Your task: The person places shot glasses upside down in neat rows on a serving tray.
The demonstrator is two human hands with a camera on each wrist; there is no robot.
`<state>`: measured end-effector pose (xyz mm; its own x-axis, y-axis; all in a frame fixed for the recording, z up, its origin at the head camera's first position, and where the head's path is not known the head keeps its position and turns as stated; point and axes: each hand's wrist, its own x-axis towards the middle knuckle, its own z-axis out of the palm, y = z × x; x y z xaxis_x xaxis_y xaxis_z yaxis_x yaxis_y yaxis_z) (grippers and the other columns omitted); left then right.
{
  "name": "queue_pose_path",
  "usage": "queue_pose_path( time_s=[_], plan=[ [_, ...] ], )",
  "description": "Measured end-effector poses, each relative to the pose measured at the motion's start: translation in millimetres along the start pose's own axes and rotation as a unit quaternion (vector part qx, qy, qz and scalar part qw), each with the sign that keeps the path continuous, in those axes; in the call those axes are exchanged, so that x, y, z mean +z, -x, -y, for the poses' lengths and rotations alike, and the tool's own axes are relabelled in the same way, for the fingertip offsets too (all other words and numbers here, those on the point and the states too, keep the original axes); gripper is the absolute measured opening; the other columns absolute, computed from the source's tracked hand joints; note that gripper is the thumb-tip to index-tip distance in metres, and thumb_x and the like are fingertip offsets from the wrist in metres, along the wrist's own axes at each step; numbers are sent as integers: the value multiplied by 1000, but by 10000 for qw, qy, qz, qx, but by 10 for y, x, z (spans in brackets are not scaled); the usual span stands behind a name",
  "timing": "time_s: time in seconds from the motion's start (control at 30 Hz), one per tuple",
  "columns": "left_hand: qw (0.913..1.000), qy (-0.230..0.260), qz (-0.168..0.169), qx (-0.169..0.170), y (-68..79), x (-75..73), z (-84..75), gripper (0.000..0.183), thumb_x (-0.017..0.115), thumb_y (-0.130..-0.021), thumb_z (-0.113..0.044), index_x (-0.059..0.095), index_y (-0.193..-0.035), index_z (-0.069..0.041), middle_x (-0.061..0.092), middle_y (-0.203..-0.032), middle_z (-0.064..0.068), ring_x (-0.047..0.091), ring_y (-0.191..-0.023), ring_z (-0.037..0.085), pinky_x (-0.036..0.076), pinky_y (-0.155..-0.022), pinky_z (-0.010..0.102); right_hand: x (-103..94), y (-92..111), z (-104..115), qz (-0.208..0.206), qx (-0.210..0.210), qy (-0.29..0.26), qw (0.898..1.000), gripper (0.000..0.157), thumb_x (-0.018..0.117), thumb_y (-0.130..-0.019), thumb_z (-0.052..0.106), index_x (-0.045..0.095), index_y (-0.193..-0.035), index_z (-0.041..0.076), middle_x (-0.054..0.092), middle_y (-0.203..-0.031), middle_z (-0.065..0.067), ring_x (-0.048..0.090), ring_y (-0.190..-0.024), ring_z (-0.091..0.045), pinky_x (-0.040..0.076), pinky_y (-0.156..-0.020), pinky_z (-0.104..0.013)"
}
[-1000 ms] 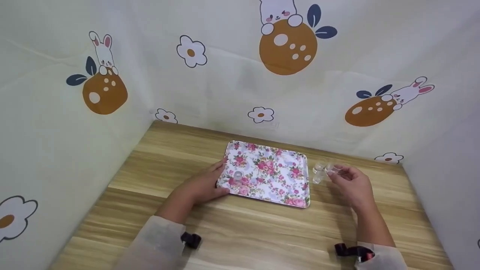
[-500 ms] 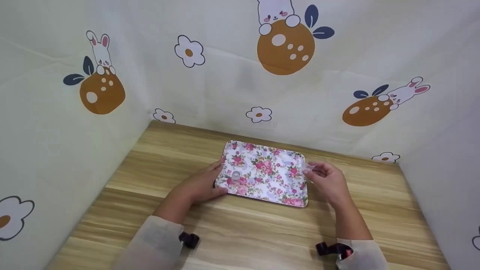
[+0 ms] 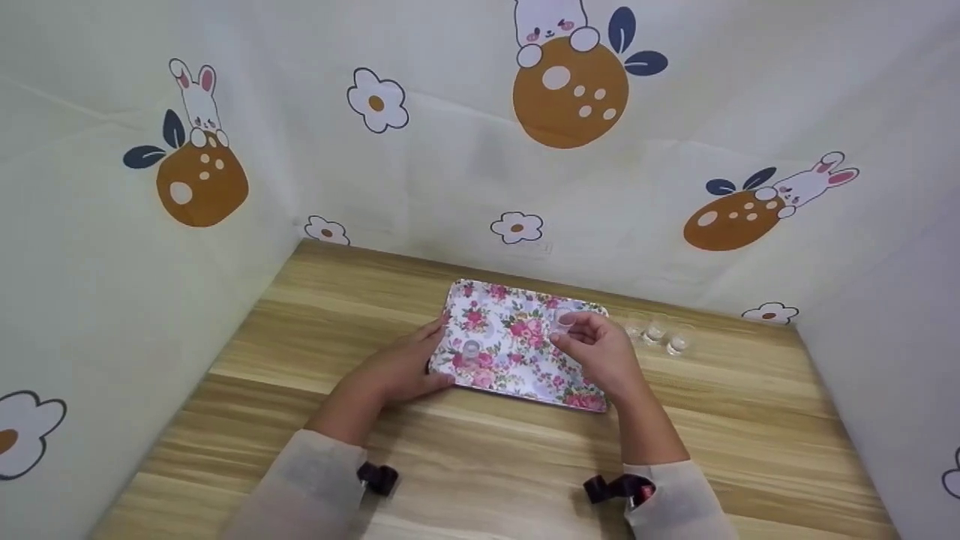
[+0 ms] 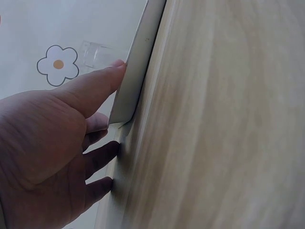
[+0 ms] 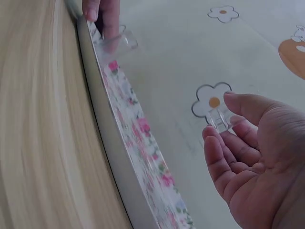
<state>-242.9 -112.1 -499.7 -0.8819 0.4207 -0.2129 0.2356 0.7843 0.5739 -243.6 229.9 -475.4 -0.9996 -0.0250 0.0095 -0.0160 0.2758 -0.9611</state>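
Note:
A floral tray (image 3: 517, 375) lies on the wooden table. My left hand (image 3: 409, 367) holds its near left corner, thumb along the front rim and fingers at the left side; in the left wrist view the thumb (image 4: 97, 86) touches the rim. Above the tray's right half, my right hand (image 3: 600, 349) pinches a small clear shot glass (image 5: 220, 119) between thumb and fingers. Another clear shot glass (image 3: 471, 350) stands on the tray near the left hand, and the right wrist view shows this glass (image 5: 125, 42) upright.
Beyond the tray's right edge stand a clear shot glass (image 3: 654, 334) and, beside it, another shot glass (image 3: 677, 343); a further one is partly hidden by my right hand. A patterned cloth wall (image 3: 442, 180) closes off the table's back and sides.
My right hand has moved left from the cluster of shot glasses to above the tray, carrying one of them. The left hand stays at the tray's corner.

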Motion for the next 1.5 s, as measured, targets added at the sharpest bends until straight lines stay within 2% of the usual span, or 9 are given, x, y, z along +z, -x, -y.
queue_pose_path(
  time_s=[0.1, 0.4, 0.57, 0.8, 0.97, 1.1, 1.2, 1.37, 1.5],
  plan=[
    [10000, -59, -20, 13, -1, -15, -24, 96, 71, -100, -53, 18, -173, -20, 4, -183, -8, 19, -168, 35, 23, -137, 54, 119, -17, 41, 44, -18, -78, 10000, 31, 84, -91, 10, 74, -120, 4, 80, -109, -11, 76, -98, -17, 65, -86, -26],
    [10000, -34, -48, -41, 14, -14, -42, 95, 73, -99, -52, 21, -172, -19, 6, -183, -8, 19, -168, 34, 21, -137, 53, 420, -26, 120, 265, -243, -77, 9993, 31, 88, -90, 17, 77, -118, 11, 79, -108, -7, 74, -101, -19, 64, -86, -25],
    [10000, 27, -85, 1, 15, -10, -34, 95, 73, -99, -51, 21, -172, -18, 7, -183, -8, 20, -168, 34, 22, -137, 53, 506, -26, 132, 426, -187, -6, 9989, 31, 87, -90, 20, 75, -118, 13, 80, -110, -4, 75, -104, -18, 65, -88, -27],
    [9999, 32, -99, -13, 17, -2, -26, 95, 73, -99, -51, 21, -172, -20, 6, -183, -8, 20, -168, 33, 22, -137, 53, 558, -17, 96, 470, -171, 218, 9985, 32, 88, -90, 25, 75, -117, 13, 77, -104, -3, 72, -94, -19, 62, -77, -25],
    [9999, 111, -33, -96, 18, -11, -34, 96, 73, -99, -52, 19, -173, -22, 4, -183, -9, 18, -168, 34, 22, -137, 54, 595, -1, 77, 434, -374, 497, 9971, 29, 89, -89, 28, 79, -113, 15, 69, -98, 0, 62, -89, -17, 54, -71, -22],
    [10000, 22, -44, 0, 12, -12, -29, 96, 72, -100, -51, 20, -172, -19, 6, -183, -8, 20, -168, 34, 23, -137, 53, 627, -3, 51, 441, -753, 847, 9926, 28, 88, -91, 27, 81, -114, 14, 64, -96, 0, 57, -86, -15, 50, -71, -22],
    [9999, -33, -63, 109, 9, -10, -22, 95, 72, -101, -50, 20, -172, -16, 7, -183, -6, 21, -167, 34, 24, -137, 53, 654, -6, 35, 531, -972, 1033, 9885, 30, 86, -93, 26, 80, -118, 12, 67, -101, -3, 58, -87, -13, 51, -74, -21],
    [9999, 24, -67, 123, 15, -13, -20, 95, 72, -101, -50, 19, -173, -17, 7, -184, -5, 20, -167, 35, 24, -137, 53, 702, 5, 14, 677, -795, 946, 9900, 41, 84, -92, 14, 73, -130, 5, 71, -114, -7, 63, -94, -14, 55, -81, -20],
    [10000, 39, -47, 56, 24, -15, -22, 95, 71, -100, -52, 18, -173, -19, 6, -183, -8, 19, -168, 35, 23, -137, 53, 737, 9, -15, 731, -532, 834, 9924, 37, 84, -88, 6, 69, -121, 6, 71, -111, -9, 66, -98, -16, 58, -85, -23]
  ],
)
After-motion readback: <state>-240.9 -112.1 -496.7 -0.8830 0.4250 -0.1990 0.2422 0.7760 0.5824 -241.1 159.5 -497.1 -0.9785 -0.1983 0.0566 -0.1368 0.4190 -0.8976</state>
